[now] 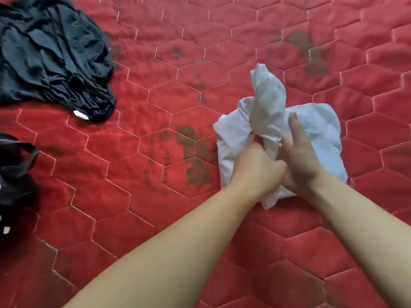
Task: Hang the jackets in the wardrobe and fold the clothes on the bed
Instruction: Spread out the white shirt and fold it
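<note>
At three o'clock on the bed [169,221], our left hand [255,167] gripped the twisted end of the white garment [318,134]. Our right hand [304,158] rested on it; whether it pinched we could not tell. Black clothes [55,52] lay at ten o'clock.

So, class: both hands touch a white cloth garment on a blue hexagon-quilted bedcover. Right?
No: the head view shows the hexagon-quilted bedcover is red, not blue. The left hand and right hand do touch the white cloth garment on it.
</note>
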The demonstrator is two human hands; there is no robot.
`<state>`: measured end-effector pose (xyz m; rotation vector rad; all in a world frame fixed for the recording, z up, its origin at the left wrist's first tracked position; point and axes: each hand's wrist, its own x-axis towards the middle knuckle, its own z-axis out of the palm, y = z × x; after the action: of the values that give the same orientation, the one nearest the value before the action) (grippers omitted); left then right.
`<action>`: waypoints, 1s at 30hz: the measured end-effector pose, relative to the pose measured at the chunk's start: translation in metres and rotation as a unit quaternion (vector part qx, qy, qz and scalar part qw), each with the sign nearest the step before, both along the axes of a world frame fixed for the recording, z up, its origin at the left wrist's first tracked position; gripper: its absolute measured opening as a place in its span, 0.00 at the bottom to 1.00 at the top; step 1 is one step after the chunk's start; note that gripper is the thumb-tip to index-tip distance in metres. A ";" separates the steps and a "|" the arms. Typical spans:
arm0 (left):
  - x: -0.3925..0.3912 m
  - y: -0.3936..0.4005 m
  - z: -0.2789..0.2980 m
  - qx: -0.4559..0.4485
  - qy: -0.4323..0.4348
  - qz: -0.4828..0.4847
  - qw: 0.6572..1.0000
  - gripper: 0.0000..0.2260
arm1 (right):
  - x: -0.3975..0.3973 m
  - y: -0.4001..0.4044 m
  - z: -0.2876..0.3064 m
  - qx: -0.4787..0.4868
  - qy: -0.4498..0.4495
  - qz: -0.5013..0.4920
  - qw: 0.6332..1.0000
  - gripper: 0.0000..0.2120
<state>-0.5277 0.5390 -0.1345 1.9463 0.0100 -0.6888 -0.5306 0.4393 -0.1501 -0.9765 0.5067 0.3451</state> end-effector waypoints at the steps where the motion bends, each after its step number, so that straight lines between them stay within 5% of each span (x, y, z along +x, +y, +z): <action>1: -0.001 -0.017 -0.003 0.016 -0.008 -0.013 1.000 0.26 | -0.004 -0.014 0.000 -0.021 0.008 0.005 1.000 0.31; 7: -0.016 -0.090 -0.014 0.008 0.045 -0.146 0.988 0.42 | -0.012 -0.091 -0.002 -0.113 0.091 0.011 0.989 0.29; 10: -0.025 -0.087 -0.019 -0.040 0.013 -0.177 0.983 0.28 | -0.013 -0.117 -0.023 -0.239 0.169 -0.021 0.956 0.13; 14: -0.020 -0.057 -0.034 0.039 -0.171 -0.081 0.981 0.17 | -0.012 -0.131 -0.048 -0.308 0.171 -0.038 0.935 0.03; 18: -0.006 -0.033 -0.048 0.184 -0.206 0.067 0.959 0.24 | -0.012 -0.141 -0.055 -0.348 0.164 -0.046 0.922 0.06; 20: 0.000 -0.024 -0.057 0.170 -0.127 0.146 0.966 0.31 | -0.013 -0.145 -0.056 -0.493 0.123 -0.034 0.860 0.08; 23: 0.004 -0.017 -0.065 0.096 0.000 0.206 0.974 0.41 | -0.012 -0.139 -0.048 -0.641 -0.026 -0.050 0.766 0.27; 26: 0.006 -0.021 -0.072 0.093 0.018 0.217 0.972 0.43 | -0.005 -0.124 -0.043 -0.718 -0.118 0.045 0.685 0.36; 30: 0.004 -0.039 -0.074 0.158 0.030 0.213 0.964 0.46 | 0.010 -0.119 -0.053 -0.675 0.011 0.104 0.730 0.34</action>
<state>-0.5233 0.5000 -0.2083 2.1282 0.5914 -0.4758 -0.5210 0.3208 -0.2027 -2.4818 0.6609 0.1325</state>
